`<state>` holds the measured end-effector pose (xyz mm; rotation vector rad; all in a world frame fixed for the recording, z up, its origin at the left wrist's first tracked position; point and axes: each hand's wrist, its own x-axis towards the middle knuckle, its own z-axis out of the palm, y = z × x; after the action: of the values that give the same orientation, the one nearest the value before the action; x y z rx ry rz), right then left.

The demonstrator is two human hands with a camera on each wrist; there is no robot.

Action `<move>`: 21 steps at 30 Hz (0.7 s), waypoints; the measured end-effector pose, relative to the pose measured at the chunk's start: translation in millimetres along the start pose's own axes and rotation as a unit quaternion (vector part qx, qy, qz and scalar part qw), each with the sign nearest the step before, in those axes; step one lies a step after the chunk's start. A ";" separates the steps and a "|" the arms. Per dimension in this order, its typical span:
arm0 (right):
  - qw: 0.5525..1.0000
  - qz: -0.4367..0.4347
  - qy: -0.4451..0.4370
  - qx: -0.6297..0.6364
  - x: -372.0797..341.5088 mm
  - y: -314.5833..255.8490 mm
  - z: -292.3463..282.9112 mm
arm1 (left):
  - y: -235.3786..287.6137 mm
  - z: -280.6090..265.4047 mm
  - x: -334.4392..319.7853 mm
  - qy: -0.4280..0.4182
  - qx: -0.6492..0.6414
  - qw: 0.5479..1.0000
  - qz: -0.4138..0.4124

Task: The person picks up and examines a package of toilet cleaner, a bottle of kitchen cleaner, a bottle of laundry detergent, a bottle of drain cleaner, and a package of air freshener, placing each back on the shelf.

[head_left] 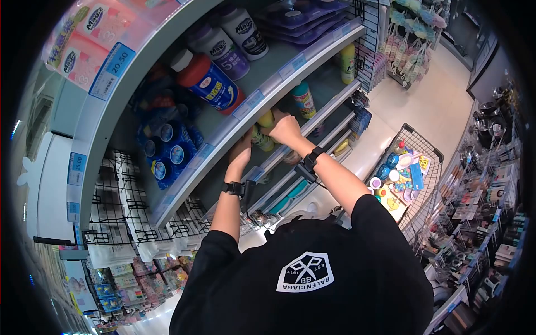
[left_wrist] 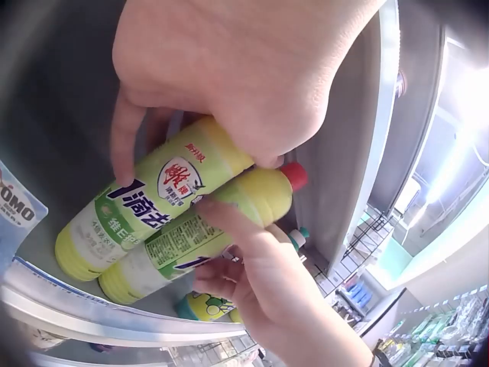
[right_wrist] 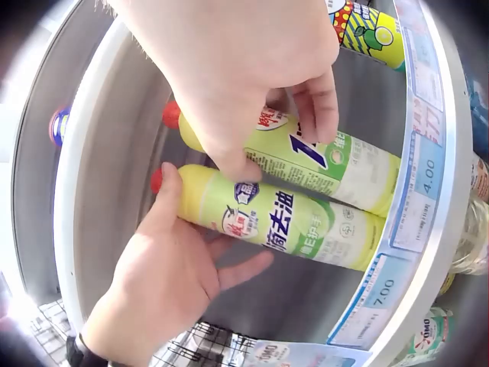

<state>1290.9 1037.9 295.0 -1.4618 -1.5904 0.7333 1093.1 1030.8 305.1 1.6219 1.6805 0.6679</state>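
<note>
Two yellow-green dish soap bottles with red caps lie side by side on a lower shelf, standing out clearly in the right wrist view. My left hand (head_left: pixel 241 149) grips the nearer dish soap bottle (right_wrist: pixel 309 222), its thumb by the cap and its fingers around the side. Around the other dish soap bottle (right_wrist: pixel 359 172), my right hand (head_left: pixel 287 130) has its thumb on one side and its fingers on the other. Both bottles' bases point toward the shelf's front edge. In the head view the upper shelf hides part of the bottles.
Price tags (right_wrist: pixel 374 294) line the shelf's front rail. A green-capped bottle (head_left: pixel 304 100) stands farther along the same shelf. Overhead, the upper shelf holds a red bottle (head_left: pixel 209 84) and blue tubs (head_left: pixel 167 151). A loaded shopping cart (head_left: pixel 410 167) stands in the aisle at right.
</note>
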 end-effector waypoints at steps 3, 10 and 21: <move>0.998 -0.036 -0.044 -0.016 7.4 -3.5 -14.6 | -1.5 0.2 0.4 -0.006 -0.016 1.000 -0.005; 0.993 -0.107 -0.040 0.015 4.4 42.1 13.4 | -13.9 18.5 1.1 0.102 -0.024 0.995 0.004; 0.988 -0.070 0.059 0.122 -112.8 75.0 -68.7 | -7.5 24.1 -43.5 0.078 -0.071 0.972 0.209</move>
<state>1384.7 930.5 242.7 -1.1826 -1.4412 0.7180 1105.9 984.5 290.0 1.8752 1.3646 1.1229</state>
